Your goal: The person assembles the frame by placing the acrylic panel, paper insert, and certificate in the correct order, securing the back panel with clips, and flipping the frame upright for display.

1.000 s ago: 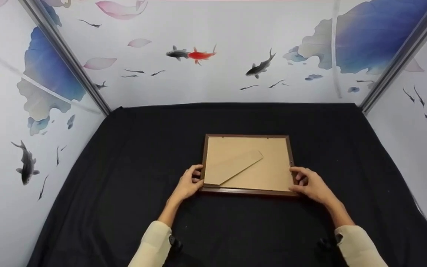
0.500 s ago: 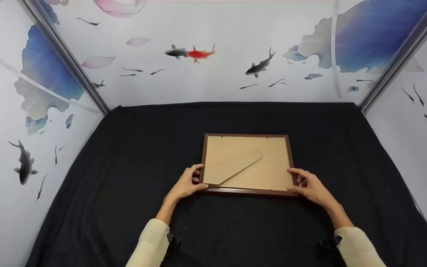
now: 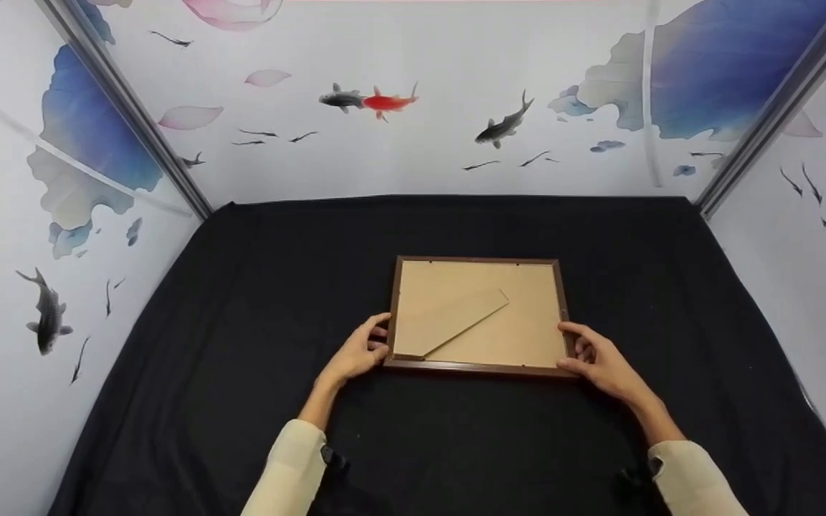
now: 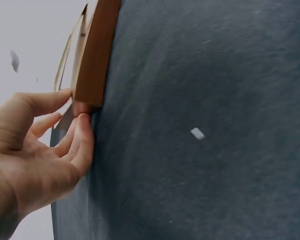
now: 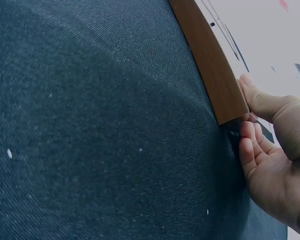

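Note:
A brown wooden picture frame [image 3: 531, 322] lies face down on the black cloth, its tan backing board up. Across the board runs a flat easel leg [image 3: 452, 324], slanting from the near left corner toward the upper right. My left hand [image 3: 355, 352] holds the frame's left side near the front corner; in the left wrist view the thumb is at the upper edge and fingertips are low against the wood. At the opposite side, my right hand [image 3: 601, 362] grips the right front corner, thumb on top and fingers along the side, as the right wrist view shows.
Black cloth [image 3: 277, 272] covers the table. White panels [image 3: 442, 43] printed with fish and leaves stand at the back and both sides, joined by metal posts [image 3: 130, 115]. Small white specks dot the cloth in the wrist views.
My left thumb has drawn back from over the frame's near left corner to its side. The right hand keeps its place, and the frame has hardly moved.

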Demonstrator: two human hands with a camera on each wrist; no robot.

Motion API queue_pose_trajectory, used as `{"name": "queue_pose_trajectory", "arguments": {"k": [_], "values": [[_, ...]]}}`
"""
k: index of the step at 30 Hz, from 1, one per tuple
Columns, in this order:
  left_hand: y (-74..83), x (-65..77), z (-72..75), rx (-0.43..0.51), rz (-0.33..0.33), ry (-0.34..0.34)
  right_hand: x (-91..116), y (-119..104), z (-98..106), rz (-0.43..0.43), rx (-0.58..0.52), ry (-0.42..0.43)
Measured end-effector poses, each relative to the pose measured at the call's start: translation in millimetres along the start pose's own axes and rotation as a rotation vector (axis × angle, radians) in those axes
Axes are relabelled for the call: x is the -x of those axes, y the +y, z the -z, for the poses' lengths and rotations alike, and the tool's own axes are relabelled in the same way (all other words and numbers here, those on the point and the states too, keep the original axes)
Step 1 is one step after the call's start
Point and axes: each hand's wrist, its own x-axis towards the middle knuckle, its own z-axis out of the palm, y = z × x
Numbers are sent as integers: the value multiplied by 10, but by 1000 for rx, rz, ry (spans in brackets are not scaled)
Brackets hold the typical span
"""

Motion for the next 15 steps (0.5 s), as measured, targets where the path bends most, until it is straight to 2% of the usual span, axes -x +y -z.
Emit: {"name": "queue_pose_trajectory", "arguments": {"k": [2,4,8,12,15], "values": [[29,-10,2,30,31,13,-2,1,1,-6,6,-5],[54,-23,-12,22,55,32,-2,-7,0,-13,3,-5],[75,-58,-63,-63,49,76,-1,-15,-2,-10,-3,6],[57,-80,-123,-125,58,150,-1,-25,1,-12,4,4],[53,-80,-163,-138,96,181,5,-52,8,-37,42,2]]}}
